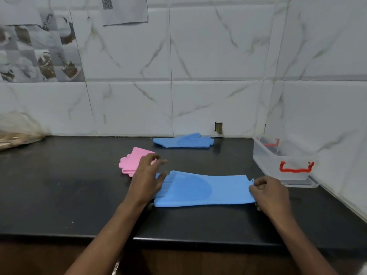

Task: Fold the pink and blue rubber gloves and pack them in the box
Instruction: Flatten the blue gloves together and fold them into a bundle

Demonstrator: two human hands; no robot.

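Observation:
A blue rubber glove (pixel 202 190) lies flat across the black counter, fingers to the left, cuff to the right. My right hand (pixel 271 192) pinches its cuff edge. Spread over the glove's fingertips is my left hand (pixel 146 175), fingers apart, pressing or hovering there. Just behind that hand rests a folded pink glove (pixel 131 160). A second blue glove (pixel 183 140) lies flat near the back wall. The clear plastic box (pixel 286 162) with red handles stands open at the right, by the corner.
The black counter (pixel 59 195) meets tiled walls at the back and right. A plastic bag with brown contents (pixel 17 133) sits at the far left. The counter's front edge runs below my forearms.

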